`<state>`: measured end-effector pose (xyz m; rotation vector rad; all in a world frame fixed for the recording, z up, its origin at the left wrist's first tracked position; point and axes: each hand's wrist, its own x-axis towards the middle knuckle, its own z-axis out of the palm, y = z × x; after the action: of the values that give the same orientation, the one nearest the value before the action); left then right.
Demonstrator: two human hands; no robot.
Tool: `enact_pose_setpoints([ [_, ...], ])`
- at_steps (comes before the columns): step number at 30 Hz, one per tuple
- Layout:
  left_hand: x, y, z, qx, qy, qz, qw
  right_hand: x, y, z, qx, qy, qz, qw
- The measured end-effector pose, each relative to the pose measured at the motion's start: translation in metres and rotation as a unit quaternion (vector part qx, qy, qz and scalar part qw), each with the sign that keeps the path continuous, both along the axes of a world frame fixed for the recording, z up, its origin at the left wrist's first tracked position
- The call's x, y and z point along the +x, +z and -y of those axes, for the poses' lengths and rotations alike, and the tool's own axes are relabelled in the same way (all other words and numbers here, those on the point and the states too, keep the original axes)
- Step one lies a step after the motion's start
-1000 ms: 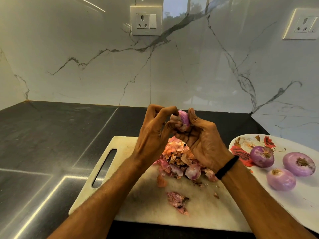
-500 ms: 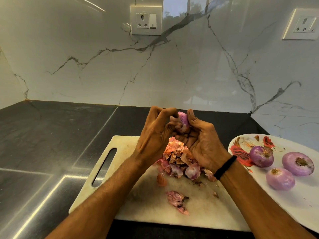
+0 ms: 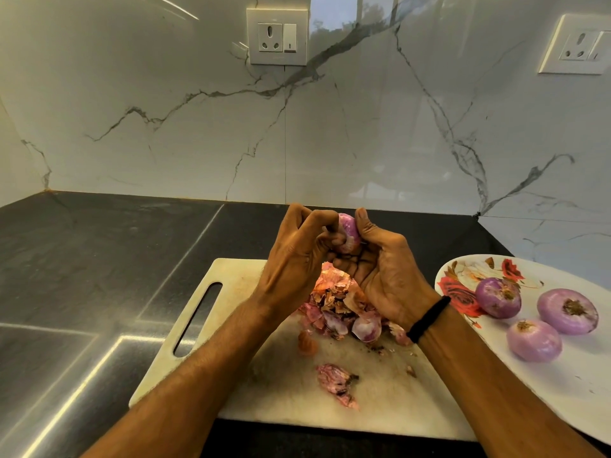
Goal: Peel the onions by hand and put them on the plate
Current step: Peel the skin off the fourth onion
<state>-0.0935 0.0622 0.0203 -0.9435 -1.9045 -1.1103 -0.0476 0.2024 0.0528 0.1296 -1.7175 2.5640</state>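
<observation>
A small purple onion (image 3: 348, 229) is held up above the cutting board (image 3: 244, 332), between both hands. My right hand (image 3: 386, 276) cups it from the right with the thumb on its top. My left hand (image 3: 297, 256) has its fingers curled against the onion's left side, pinching at its skin. Most of the onion is hidden by the fingers. Three peeled onions (image 3: 499, 297) (image 3: 568, 310) (image 3: 534, 340) lie on the flowered white plate (image 3: 562, 388) at the right.
A heap of onion skins (image 3: 337, 305) sits on the board under my hands, with loose scraps (image 3: 337, 383) nearer me. The board lies on a dark countertop (image 3: 82, 276) against a marble wall with two sockets (image 3: 277, 37).
Both hands with the onion have shifted slightly, and the fingers have worked a little at the skin. Nothing else has moved.
</observation>
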Motion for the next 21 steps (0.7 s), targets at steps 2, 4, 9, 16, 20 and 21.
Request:
enact_pose_setpoints([
  [2,0.001,0.001,0.001,0.004,0.007,-0.004,1.0,0.0,0.0,0.0,0.0,0.002,0.0,1.0],
  [4,0.002,0.001,0.0,0.02,0.009,0.016,1.0,0.0,0.0,0.001,-0.003,0.002,0.0,1.0],
  [9,0.003,0.005,-0.005,0.1,-0.062,0.152,0.981,-0.001,-0.002,0.001,0.001,-0.002,0.004,1.0],
  [16,-0.004,-0.001,0.0,0.035,0.009,0.021,0.999,-0.002,-0.003,0.001,0.012,-0.009,0.014,1.0],
  [20,-0.007,-0.007,0.001,-0.044,0.024,-0.01,0.999,-0.003,-0.002,0.0,0.014,-0.014,0.015,1.0],
  [21,-0.007,-0.007,0.002,-0.045,0.02,-0.008,0.999,-0.004,-0.002,0.001,0.014,-0.016,0.017,1.0],
])
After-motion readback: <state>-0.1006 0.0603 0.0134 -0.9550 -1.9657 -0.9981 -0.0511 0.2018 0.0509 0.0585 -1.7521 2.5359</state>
